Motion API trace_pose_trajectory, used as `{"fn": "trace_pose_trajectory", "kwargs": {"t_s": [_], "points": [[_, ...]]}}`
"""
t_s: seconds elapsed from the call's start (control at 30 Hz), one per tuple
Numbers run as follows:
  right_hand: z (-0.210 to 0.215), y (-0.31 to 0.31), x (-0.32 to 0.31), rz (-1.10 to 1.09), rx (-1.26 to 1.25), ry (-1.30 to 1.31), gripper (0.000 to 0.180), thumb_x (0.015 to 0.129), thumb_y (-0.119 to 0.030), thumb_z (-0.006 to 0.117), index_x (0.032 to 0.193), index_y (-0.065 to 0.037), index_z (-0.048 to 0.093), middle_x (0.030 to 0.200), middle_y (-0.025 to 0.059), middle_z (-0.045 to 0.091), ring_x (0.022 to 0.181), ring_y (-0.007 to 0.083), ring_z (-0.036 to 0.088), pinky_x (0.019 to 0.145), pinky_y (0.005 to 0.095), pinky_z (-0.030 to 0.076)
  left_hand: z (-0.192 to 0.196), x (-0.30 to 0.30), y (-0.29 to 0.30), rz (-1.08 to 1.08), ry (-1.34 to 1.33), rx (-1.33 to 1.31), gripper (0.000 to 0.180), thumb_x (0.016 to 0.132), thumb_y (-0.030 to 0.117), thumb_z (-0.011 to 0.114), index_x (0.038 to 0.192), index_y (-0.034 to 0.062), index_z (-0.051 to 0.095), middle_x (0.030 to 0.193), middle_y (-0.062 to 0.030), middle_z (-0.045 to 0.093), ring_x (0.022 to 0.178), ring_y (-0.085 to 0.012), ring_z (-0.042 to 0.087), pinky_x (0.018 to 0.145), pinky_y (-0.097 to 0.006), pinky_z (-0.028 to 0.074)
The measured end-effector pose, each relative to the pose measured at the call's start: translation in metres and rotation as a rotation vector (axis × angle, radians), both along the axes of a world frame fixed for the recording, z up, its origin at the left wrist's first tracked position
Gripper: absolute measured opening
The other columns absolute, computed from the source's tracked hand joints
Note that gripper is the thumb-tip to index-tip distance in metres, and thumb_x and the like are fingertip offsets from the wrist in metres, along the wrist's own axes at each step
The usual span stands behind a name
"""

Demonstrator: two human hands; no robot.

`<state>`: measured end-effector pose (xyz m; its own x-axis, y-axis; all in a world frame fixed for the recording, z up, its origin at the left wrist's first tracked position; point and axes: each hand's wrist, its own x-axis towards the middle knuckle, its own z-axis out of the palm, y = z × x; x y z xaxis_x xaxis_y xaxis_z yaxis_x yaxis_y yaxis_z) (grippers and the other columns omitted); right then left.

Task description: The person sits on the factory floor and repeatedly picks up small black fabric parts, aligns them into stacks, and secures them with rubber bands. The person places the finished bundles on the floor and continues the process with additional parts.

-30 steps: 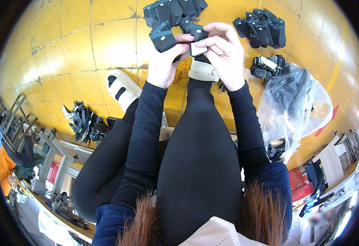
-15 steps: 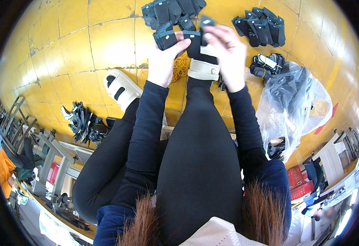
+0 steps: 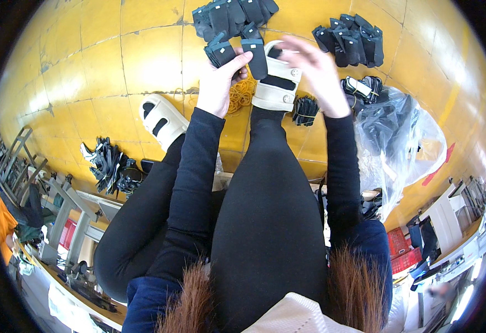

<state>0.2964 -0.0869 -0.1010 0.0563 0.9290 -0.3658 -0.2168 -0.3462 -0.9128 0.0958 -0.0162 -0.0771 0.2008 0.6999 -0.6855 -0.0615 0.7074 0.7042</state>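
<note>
My left hand (image 3: 219, 82) grips a small bundle of black fabric pieces (image 3: 237, 53), held up over my outstretched leg and beige sandal (image 3: 276, 83). My right hand (image 3: 314, 69) hovers just right of the bundle with fingers spread and blurred, holding nothing that I can see. A heap of orange rubber bands (image 3: 242, 95) lies on the yellow floor under my hands. Beyond them sit two stacks of the same black pieces, one at top centre (image 3: 229, 14) and one at top right (image 3: 354, 38).
My other sandalled foot (image 3: 161, 121) rests on the yellow tiled floor (image 3: 87, 72) at left. A clear plastic bag of dark pieces (image 3: 396, 139) lies at right. More black pieces (image 3: 109, 164) are piled at left, near metal frames (image 3: 43, 188).
Both hands have moved up and away from me with the black bundle. The right hand has come off the bundle and spread its fingers; the left keeps hold.
</note>
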Motion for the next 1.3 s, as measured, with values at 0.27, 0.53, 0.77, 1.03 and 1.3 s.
{"fn": "trace_pose_trajectory", "kwargs": {"t_s": [0.27,0.53,0.77,1.03,1.3], "points": [[-0.049,0.048,-0.037,-0.109,-0.025,-0.221,0.026,0.085,-0.013,0.065,0.108,-0.001,0.067,0.084,0.0068,0.069,0.077,0.0103,0.062,0.071,0.0245,0.048,-0.003,-0.01,0.012,0.103,-0.235,-0.004,0.046,0.098,0.036,0.051,0.129,0.0029,0.045,0.107,-0.0091,0.061,0.092,-0.0143,0.059,0.083,-0.029,0.05],[-0.027,0.054,-0.04,-0.114,0.175,-0.438,0.03,0.085,-0.014,0.065,0.114,-0.006,0.065,0.098,0.0083,0.069,0.084,0.0166,0.065,0.077,0.0276,0.051,-0.01,-0.021,0.018,0.04,-0.405,0.038,0.042,0.101,0.032,0.046,0.128,0.0001,0.046,0.114,-0.0148,0.061,0.102,-0.0214,0.061,0.09,-0.035,0.052],[0.031,0.046,-0.054,0.002,0.49,-0.729,0.033,0.077,-0.013,0.072,0.11,-0.015,0.067,0.103,0.0045,0.054,0.084,0.0186,0.058,0.073,0.0283,0.049,0.002,-0.007,0.008,0.028,-0.41,0.04,0.037,0.098,0.021,0.054,0.128,0.0004,0.051,0.117,-0.01,0.062,0.107,-0.0162,0.06,0.095,-0.032,0.048],[0.05,0.036,-0.04,0.083,0.3,-0.612,0.021,0.079,-0.002,0.069,0.098,-0.005,0.062,0.096,0.0036,0.054,0.091,0.0146,0.058,0.08,0.0273,0.051,0.018,-0.003,0.008,-0.076,-0.332,0.026,0.039,0.097,0.029,0.054,0.125,0.0029,0.053,0.117,-0.0079,0.061,0.111,-0.0164,0.055,0.099,-0.036,0.042],[0.026,0.032,-0.047,-0.173,0.313,-0.375,0.013,0.077,-0.001,0.068,0.086,-0.009,0.064,0.087,0.0027,0.066,0.075,0.012,0.062,0.069,0.0237,0.047,0.01,-0.002,0.017,0.106,-0.349,0.055,0.042,0.099,0.027,0.047,0.128,-0.0025,0.047,0.121,-0.0181,0.06,0.103,-0.0223,0.063,0.093,-0.035,0.051]]}}
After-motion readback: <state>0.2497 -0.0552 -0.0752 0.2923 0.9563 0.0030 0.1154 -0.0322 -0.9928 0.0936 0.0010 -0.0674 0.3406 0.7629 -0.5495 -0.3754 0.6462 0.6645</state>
